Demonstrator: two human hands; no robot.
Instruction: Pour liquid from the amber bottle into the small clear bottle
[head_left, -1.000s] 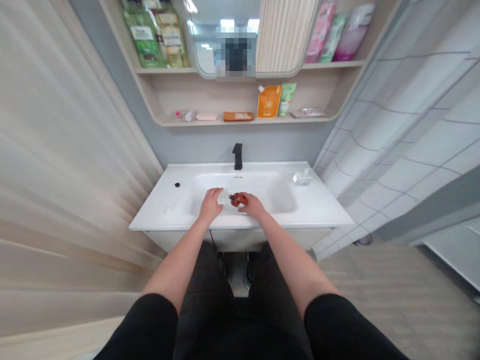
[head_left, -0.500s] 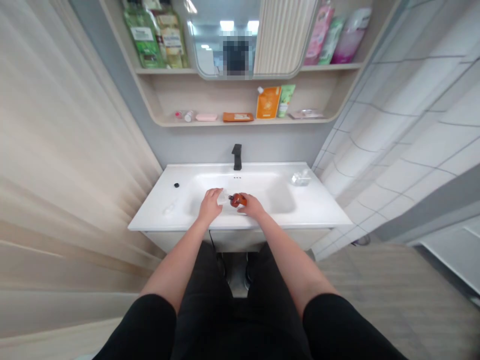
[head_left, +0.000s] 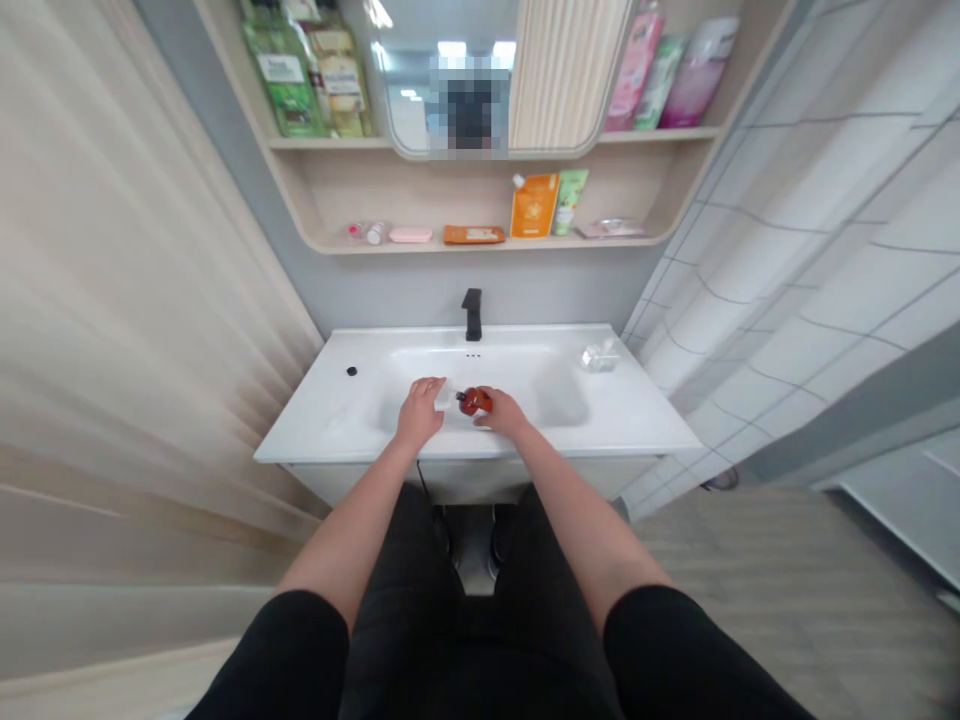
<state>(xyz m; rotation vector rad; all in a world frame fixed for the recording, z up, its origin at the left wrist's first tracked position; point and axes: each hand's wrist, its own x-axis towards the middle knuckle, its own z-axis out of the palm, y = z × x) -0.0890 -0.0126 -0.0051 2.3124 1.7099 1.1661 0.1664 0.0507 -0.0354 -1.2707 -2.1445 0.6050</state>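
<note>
Over the white sink basin [head_left: 517,372], my right hand [head_left: 501,408] is closed around a reddish-brown bottle [head_left: 474,402]. The bottle is tilted, its dark neck pointing left. My left hand [head_left: 420,408] grips a small clear container [head_left: 445,397] whose exact kind I cannot make out. The bottle's neck meets the container's opening or lies very close to it; whether liquid is flowing is too small to see. A small black cap [head_left: 352,371] lies on the counter to the left.
A black faucet [head_left: 472,314] rises behind the basin. On the right counter stands a clear container [head_left: 600,357]. Above, a shelf [head_left: 480,250] holds an orange pouch [head_left: 535,205], a green tube [head_left: 570,200] and an orange packet [head_left: 474,235]. A beige curtain [head_left: 150,300] hangs at left.
Both hands keep nearly the same place, with the bottle still tilted toward the clear container. The whole view has shifted very slightly.
</note>
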